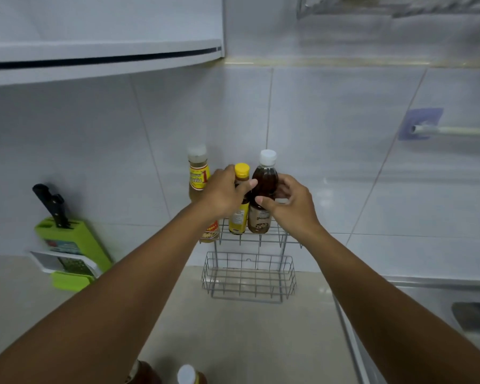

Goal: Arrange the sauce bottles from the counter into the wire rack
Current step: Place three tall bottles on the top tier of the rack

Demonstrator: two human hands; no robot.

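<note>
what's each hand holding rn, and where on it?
Left hand: yellow-capped bottle, gripped at the neck below the cap. Right hand: dark white-capped bottle, fingers around its mid-body. Both bottles stand in the wire rack's upper tier.

The upper tier of the wire rack (250,239) is crowded: 3 bottles stand side by side there, and my left hand (223,194) and right hand (291,202) fill the space in front of them. The lower basket (248,278) sits open from above and in front. The table (233,328) before the rack lies bare between my arms. 2 more bottles (186,374) stand at the near edge. The knife block (67,234) blocks the left side.
</note>
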